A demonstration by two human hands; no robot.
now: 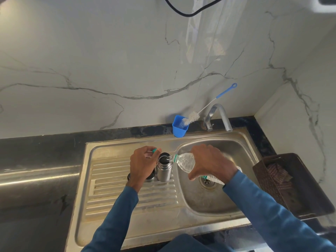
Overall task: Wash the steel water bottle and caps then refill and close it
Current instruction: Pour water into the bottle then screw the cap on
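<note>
A plastic bottle (185,161) is gripped and tipped by the right hand (211,161) over the upright steel bottle (163,170), while a green cap (154,150) is pinched by the left hand (142,163).

Home kitchen, sink corner. Stainless steel sink (227,213) with ribbed drainboard (127,193), set in a dark stone counter (36,151). Steel tap (221,115) at the back. White marble-veined wall tiles (91,60). Blue cup (179,129) holding a bottle brush (200,111). Brown woven basket (289,186) beside the basin.
</note>
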